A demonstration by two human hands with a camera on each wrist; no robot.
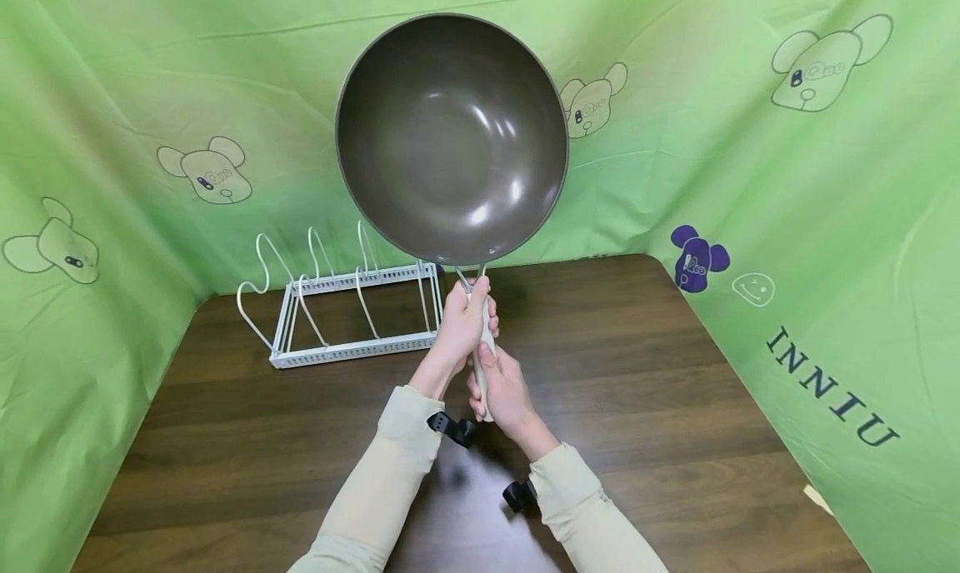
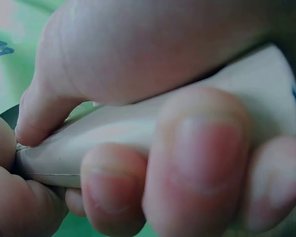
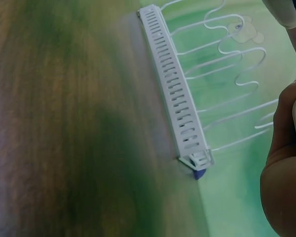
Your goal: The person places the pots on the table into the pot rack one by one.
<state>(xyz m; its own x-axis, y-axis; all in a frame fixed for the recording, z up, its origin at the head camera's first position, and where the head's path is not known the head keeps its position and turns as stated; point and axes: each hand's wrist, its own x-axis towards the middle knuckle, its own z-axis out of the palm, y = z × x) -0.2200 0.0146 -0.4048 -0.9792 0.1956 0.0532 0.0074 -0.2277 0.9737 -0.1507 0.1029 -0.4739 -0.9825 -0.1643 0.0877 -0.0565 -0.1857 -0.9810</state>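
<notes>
A large wok (image 1: 450, 140) with a dark brown inside is held up over the table, its bowl facing me and its handle pointing down. My left hand (image 1: 462, 327) grips the pale handle (image 2: 123, 123) high up, close to the bowl, thumb lying along it. Lower down, my right hand (image 1: 506, 390) holds the same handle near its end, fingers curled round it. In the left wrist view, fingers wrap the cream-coloured grip. At the right edge of the right wrist view, part of my right hand (image 3: 286, 187) shows with the handle's end.
A white wire rack (image 1: 352, 352) with upright looped dividers stands on the brown wooden table (image 1: 637, 373), left of my hands and behind them. Green printed cloth (image 1: 712, 140) hangs round the back and sides. A small pale object (image 1: 817, 500) lies at the table's right edge.
</notes>
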